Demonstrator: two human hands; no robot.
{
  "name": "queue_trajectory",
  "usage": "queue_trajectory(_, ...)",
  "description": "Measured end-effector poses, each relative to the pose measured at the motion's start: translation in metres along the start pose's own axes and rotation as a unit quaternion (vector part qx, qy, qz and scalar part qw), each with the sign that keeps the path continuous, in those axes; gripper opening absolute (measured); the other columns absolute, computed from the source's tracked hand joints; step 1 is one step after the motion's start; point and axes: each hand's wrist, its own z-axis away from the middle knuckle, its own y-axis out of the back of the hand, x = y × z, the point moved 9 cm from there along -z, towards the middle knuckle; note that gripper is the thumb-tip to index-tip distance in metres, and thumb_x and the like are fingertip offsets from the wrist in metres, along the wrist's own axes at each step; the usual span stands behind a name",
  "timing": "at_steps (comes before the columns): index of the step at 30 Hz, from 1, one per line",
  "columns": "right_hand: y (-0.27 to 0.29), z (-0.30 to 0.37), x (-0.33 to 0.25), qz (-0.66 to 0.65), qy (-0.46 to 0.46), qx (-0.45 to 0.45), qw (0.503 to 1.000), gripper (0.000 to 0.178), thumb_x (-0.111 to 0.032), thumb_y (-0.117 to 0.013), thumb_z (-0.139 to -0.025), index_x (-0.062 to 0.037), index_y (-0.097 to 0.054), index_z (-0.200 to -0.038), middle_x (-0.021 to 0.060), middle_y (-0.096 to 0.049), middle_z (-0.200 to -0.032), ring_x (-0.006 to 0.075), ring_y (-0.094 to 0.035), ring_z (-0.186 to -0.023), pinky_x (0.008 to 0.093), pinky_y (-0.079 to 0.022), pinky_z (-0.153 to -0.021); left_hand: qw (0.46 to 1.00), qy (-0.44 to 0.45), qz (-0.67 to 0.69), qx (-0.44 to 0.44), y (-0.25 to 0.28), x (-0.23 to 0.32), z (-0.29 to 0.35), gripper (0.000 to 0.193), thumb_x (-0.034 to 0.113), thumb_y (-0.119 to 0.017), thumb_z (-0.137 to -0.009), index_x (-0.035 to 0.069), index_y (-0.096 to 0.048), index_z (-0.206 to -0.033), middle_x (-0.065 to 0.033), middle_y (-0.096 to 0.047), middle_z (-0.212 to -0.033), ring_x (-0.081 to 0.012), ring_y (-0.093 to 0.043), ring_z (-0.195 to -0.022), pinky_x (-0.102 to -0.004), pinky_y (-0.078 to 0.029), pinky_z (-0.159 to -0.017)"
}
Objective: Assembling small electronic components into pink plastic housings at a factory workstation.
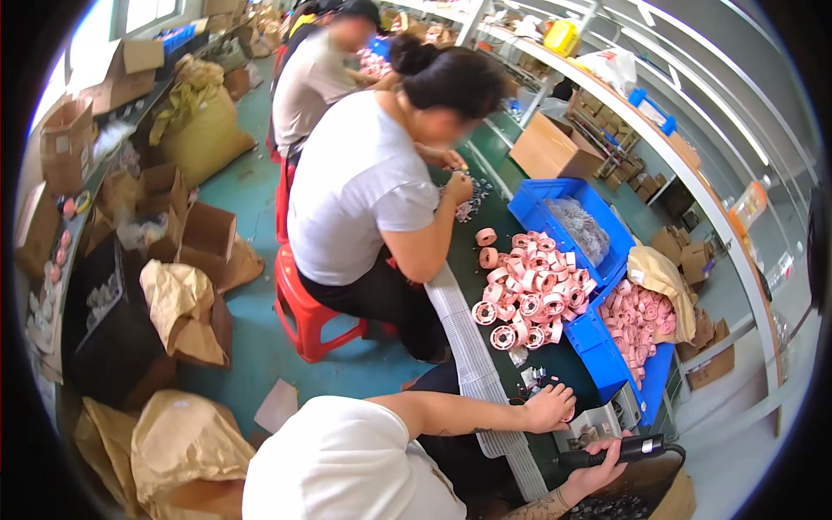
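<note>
Two hands busy at the near end of a dark green workbench [485, 286].

The left hand [551, 407] lies palm down, fingers curled over a small pink plastic spool [568, 414]. To its near right, the right hand [598, 472] grips a black handheld power tool [626, 449]. A heap of pink plastic spools [530, 295] lies farther off.

**A crowded workshop floor**

Teal flooring [251, 186] is running between a green worktable [485, 260] and a cluttered side bench [130, 113]. Daylight is coming through a window [143, 13] (upper left). Cardboard boxes [204, 234] and brown paper sacks [178, 303] are crowding the floor beside a red stool [303, 316].
</note>
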Motion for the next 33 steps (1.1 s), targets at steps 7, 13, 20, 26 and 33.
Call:
queue_trajectory(7, -0.017, -0.005, -0.011, -0.068, -0.017, -0.073, 0.995, 0.043, -0.026, -0.048, -0.095, -0.0022, -0.043, -0.131, -0.0002, -0.048, -0.077, 0.0075, -0.042, -0.061, 0.0230, -0.038, -0.057, 0.996, 0.065, 0.006, -0.067, -0.006, 0.003, 0.010, 0.072, 0.041, -0.073, -0.073, -0.007, -0.047, -0.120, -0.0171, -0.053, -0.115, -0.0300, -0.052, -0.106, -0.0409, -0.045, -0.084)
queue_trajectory(13, -0.017, -0.049, -0.025, -0.120, -0.025, -0.135, 0.983, 0.057, -0.052, -0.039, -0.097, -0.0051, -0.045, -0.129, -0.0010, -0.052, -0.080, 0.0089, -0.048, -0.068, 0.0253, -0.042, -0.065, 0.995, 0.072, -0.019, -0.074, -0.017, -0.003, 0.004, 0.062, 0.039, -0.073, -0.073, -0.008, -0.055, -0.109, -0.0175, -0.059, -0.106, -0.0309, -0.055, -0.102, -0.0419, -0.047, -0.083)
queue_trajectory(20, -0.035, -0.119, -0.043, -0.201, -0.032, -0.229, 0.952, 0.071, -0.060, -0.034, -0.094, -0.0031, -0.038, -0.137, 0.0049, -0.055, -0.089, 0.0142, -0.053, -0.077, 0.0314, -0.047, -0.079, 0.995, 0.070, -0.010, -0.068, -0.015, -0.012, -0.002, 0.059, 0.042, -0.075, -0.069, -0.001, -0.060, -0.107, -0.0162, -0.061, -0.108, -0.0316, -0.052, -0.108, -0.0482, -0.040, -0.095)
queue_trajectory(26, -0.028, -0.150, -0.032, -0.210, -0.031, -0.235, 0.949, 0.079, -0.063, -0.036, -0.092, 0.0007, -0.035, -0.138, 0.0046, -0.045, -0.079, 0.0116, -0.044, -0.066, 0.0281, -0.043, -0.070, 0.997, 0.052, 0.006, -0.062, -0.009, -0.010, 0.000, 0.067, 0.047, -0.074, -0.069, -0.003, -0.055, -0.109, -0.0163, -0.058, -0.107, -0.0318, -0.051, -0.107, -0.0415, -0.043, -0.088)
queue_trajectory(33, -0.009, -0.141, -0.023, -0.326, 0.026, -0.318, 0.890, 0.075, -0.057, -0.043, -0.092, 0.0093, -0.042, -0.126, 0.0038, -0.039, -0.070, 0.0092, -0.036, -0.050, 0.0224, -0.032, -0.046, 0.997, 0.043, 0.058, 0.041, 0.049, -0.029, 0.025, 0.075, 0.036, -0.076, -0.069, 0.002, -0.043, -0.128, -0.0189, -0.046, -0.125, -0.0364, -0.043, -0.119, -0.0469, -0.036, -0.097)
